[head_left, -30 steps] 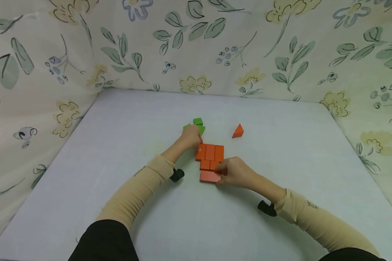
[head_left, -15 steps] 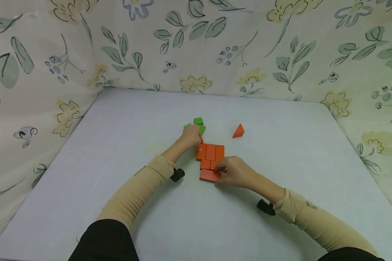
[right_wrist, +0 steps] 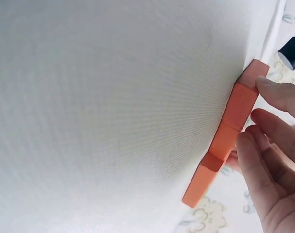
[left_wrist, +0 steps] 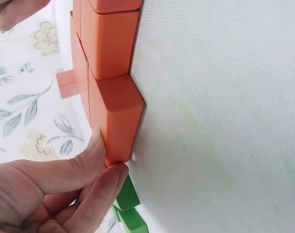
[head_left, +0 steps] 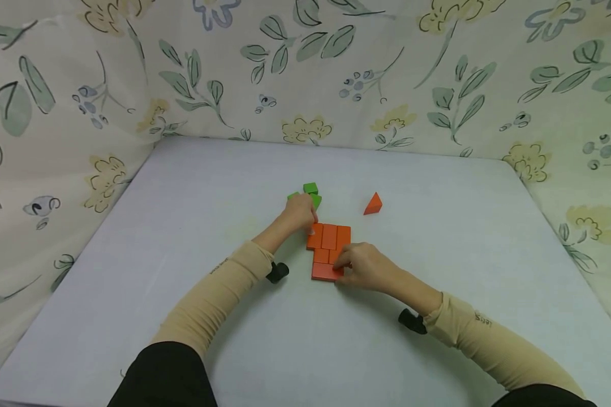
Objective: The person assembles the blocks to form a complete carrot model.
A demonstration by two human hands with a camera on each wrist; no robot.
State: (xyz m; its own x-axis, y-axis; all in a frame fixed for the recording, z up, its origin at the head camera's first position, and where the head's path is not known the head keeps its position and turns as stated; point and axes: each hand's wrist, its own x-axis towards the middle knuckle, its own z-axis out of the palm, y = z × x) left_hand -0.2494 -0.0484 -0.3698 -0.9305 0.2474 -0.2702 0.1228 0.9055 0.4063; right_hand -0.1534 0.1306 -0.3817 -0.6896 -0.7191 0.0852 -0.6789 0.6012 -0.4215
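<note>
Several orange wooden blocks lie fitted together: three long ones [head_left: 329, 236] side by side at the far end, smaller ones [head_left: 321, 256] below them, and a wider red-orange block [head_left: 323, 272] nearest the person. My left hand [head_left: 298, 213] pinches the far corner of the left long block [left_wrist: 123, 121], thumb on its top and a fingertip at its end. From the right, my right hand [head_left: 369, 265] holds the nearest block [right_wrist: 239, 107], thumb at its near side and bent fingers over its right part, which they hide in the head view.
Several green blocks [head_left: 310, 188] lie just beyond the left hand, partly covered by it. An orange triangular block [head_left: 374, 204] sits apart at the back right. A flowered cloth [head_left: 305, 73] hangs behind the white table [head_left: 183, 215].
The nearest red-orange block has slid away from the person, straightened, and now sits against the smaller blocks. My right hand shifted slightly with it. The left hand stays in place.
</note>
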